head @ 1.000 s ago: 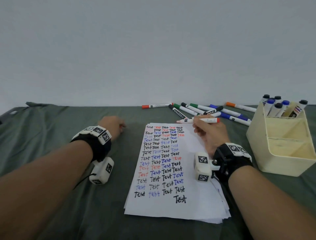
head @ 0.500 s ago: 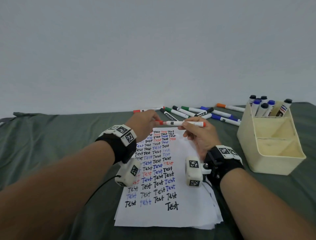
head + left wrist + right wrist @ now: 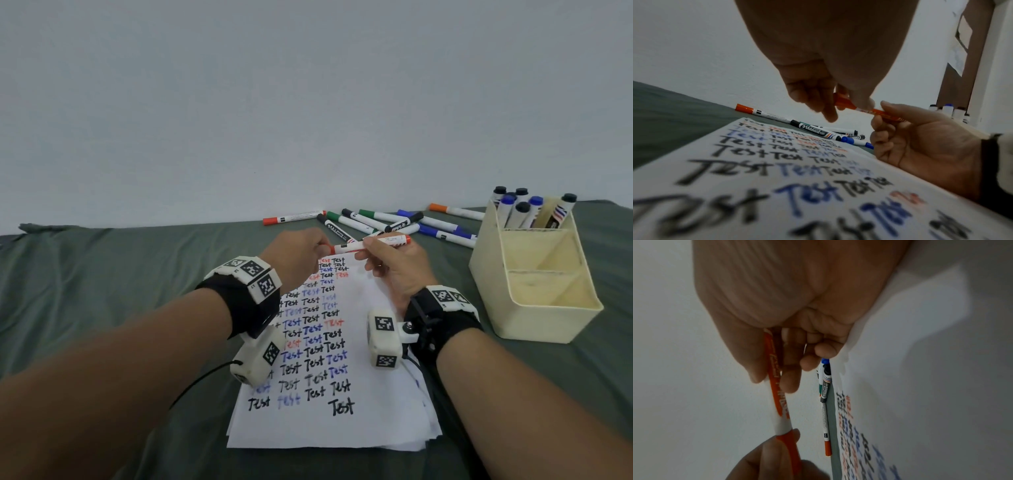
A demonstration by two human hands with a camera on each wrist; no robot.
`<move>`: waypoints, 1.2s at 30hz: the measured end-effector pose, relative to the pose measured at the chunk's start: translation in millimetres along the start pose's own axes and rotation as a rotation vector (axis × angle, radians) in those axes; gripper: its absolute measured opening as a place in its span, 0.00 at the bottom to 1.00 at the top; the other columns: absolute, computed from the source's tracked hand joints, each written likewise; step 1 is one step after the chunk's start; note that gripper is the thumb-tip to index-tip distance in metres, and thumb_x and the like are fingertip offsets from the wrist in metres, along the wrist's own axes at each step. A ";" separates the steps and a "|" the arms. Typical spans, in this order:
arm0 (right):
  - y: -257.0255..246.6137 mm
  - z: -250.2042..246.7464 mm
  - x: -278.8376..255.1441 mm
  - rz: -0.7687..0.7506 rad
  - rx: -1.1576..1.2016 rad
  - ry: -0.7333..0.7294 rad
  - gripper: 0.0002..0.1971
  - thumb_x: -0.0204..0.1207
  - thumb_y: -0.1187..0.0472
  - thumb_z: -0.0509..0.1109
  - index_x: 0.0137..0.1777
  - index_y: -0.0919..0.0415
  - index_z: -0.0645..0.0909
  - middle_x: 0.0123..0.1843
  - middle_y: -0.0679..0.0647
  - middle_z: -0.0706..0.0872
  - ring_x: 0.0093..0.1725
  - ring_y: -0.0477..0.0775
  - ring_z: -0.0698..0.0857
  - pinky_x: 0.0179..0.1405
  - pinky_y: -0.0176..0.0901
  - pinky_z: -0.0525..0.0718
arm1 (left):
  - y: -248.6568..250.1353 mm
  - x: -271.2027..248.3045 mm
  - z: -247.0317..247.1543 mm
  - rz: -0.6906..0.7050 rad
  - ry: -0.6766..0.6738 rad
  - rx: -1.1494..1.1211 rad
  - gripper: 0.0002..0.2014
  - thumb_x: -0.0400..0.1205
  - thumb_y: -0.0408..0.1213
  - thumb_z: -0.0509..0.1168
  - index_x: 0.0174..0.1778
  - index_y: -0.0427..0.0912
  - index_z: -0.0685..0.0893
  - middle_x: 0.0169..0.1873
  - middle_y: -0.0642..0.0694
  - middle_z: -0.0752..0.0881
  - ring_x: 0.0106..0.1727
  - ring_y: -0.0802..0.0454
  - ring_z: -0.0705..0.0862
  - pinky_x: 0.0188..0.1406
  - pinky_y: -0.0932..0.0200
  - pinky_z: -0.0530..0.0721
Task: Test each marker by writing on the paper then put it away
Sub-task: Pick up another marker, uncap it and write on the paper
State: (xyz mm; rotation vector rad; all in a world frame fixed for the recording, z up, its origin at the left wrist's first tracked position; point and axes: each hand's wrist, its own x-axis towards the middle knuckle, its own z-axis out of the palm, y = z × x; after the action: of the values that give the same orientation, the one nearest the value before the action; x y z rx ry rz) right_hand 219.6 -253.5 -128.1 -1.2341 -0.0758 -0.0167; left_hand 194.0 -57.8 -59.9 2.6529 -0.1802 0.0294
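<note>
A red marker (image 3: 371,243) with a white barrel is held level above the far end of the paper (image 3: 359,425). My right hand (image 3: 387,260) grips its barrel, seen also as the marker (image 3: 777,395). My left hand (image 3: 301,253) pinches the red cap (image 3: 842,101) at the marker's left end. The cap is still on the barrel. The paper is a stack of white sheets covered with rows of the word Test in black, blue and red.
Several loose markers (image 3: 376,221) lie on the green cloth beyond the paper, against the wall. A cream organizer box (image 3: 534,308) stands at the right, with several capped markers (image 3: 524,209) upright in its back compartment; its front compartments hold nothing.
My left hand came from the cloth at the left across to the marker and took hold of its cap. My right hand lifted the marker slightly off the paper's far edge.
</note>
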 end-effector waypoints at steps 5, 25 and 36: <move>1.5 -0.1 2.5 0.038 0.046 0.098 0.03 0.76 0.68 0.78 0.44 0.65 0.86 0.33 0.62 0.88 0.28 0.52 0.76 0.27 0.41 0.73 | -29.8 -15.5 5.1 -0.008 -0.152 0.439 0.47 0.74 0.79 0.54 0.84 0.55 0.59 0.79 0.46 0.71 0.78 0.43 0.71 0.74 0.40 0.74; -87.8 11.7 -19.6 -0.267 -0.478 0.196 0.30 0.82 0.67 0.72 0.75 0.41 0.64 0.47 0.60 0.91 0.41 0.56 0.93 0.42 0.50 0.92 | -86.2 -30.4 23.3 -0.244 -0.466 0.427 0.71 0.43 0.95 0.44 0.82 0.69 0.31 0.86 0.44 0.31 0.86 0.35 0.33 0.80 0.27 0.43; -172.7 -70.0 -73.9 -0.608 -0.838 0.481 0.32 0.83 0.56 0.67 0.73 0.15 0.63 0.41 0.43 0.85 0.36 0.41 0.88 0.30 0.32 0.84 | -80.8 -31.3 19.4 -0.256 -0.485 0.424 0.71 0.42 0.95 0.45 0.82 0.69 0.30 0.86 0.42 0.31 0.85 0.32 0.33 0.82 0.28 0.44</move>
State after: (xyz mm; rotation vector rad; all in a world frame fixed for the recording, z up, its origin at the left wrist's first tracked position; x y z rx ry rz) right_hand 140.1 -378.7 6.7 -1.9625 -0.0191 -0.9519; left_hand 173.4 7.8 -116.0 3.0352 0.0159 -0.7380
